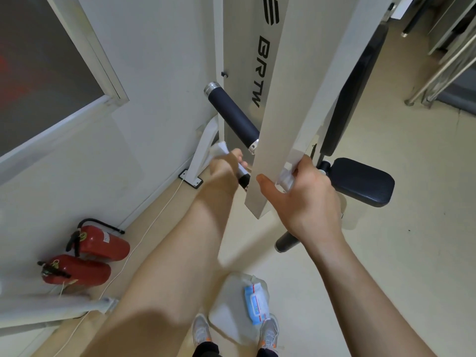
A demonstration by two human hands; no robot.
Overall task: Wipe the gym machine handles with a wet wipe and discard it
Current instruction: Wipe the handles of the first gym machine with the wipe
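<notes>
By the wall [159, 73], left fingers [238, 157] clamp wipe [219, 148] on handle [243, 179], right fingers [305, 168] another wipe [286, 179].

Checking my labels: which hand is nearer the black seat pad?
Right. The right hand grips the white beam beside the seat pad; the left hand, holding a wipe, is beyond the beam.

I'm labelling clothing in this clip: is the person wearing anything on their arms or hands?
No. The left forearm and right forearm are bare, with no sleeves in view. The left hand and right hand wear no gloves, and no watch, bracelet or ring shows.
</notes>
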